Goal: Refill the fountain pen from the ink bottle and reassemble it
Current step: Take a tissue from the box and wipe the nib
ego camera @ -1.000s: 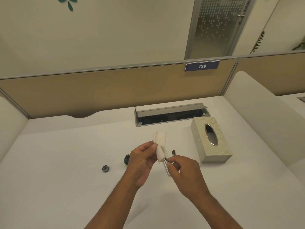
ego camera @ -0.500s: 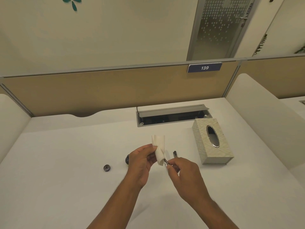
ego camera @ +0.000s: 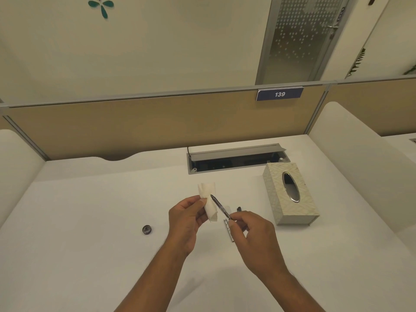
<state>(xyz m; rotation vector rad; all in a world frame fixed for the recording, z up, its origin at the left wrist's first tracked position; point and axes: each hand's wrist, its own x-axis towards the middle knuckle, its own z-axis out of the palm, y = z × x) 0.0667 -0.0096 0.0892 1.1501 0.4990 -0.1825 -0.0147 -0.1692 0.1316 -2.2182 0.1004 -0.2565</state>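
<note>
Tissue (ego camera: 208, 199) pinched by left hand (ego camera: 184, 219); right hand (ego camera: 252, 235) holds pen (ego camera: 221, 208) against it

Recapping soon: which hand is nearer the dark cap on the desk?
Left. The left hand is just right of the cap; the right hand lies farther right.

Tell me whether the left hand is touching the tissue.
Touching. The head view shows the left hand pinching the tissue between thumb and fingers, with no gap.
</note>
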